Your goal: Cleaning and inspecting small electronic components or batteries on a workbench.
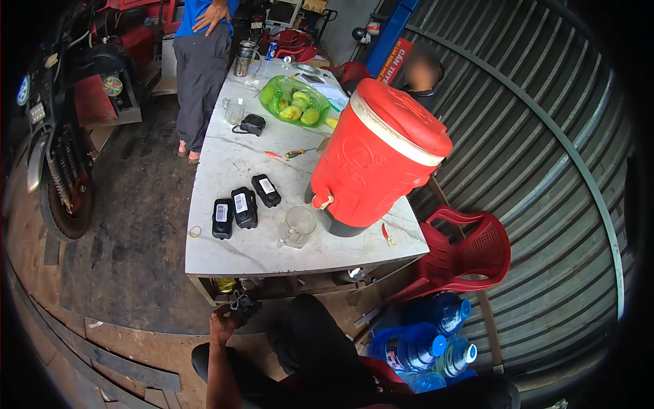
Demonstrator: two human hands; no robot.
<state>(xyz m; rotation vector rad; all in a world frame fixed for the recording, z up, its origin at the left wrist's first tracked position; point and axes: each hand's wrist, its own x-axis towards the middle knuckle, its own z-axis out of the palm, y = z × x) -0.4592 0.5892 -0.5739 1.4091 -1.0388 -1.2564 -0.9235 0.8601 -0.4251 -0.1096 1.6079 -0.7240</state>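
Low in front of the table's near edge, my left hand point(221, 324) is closed on a small dark object with uneven, strap-like parts point(242, 305); its exact kind cannot be made out. My right hand is out of sight. On the white table point(231, 262), three black cases with white labels lie toward the near left: one on the left point(221, 218), one in the middle point(244, 207) and one on the right point(266, 190). Beside them stands a clear glass mug point(297, 227). Farther back is another black device point(251, 125) with a strap.
A big red drink cooler point(381, 157) takes up the table's right side, with small red-handled scissors point(387, 235) nearby. Green bag of fruit point(294, 102) lies behind. Red chair point(470, 252) and blue water bottles point(409, 346) stand right. Two people are beyond; a motorbike point(65, 150) is left.
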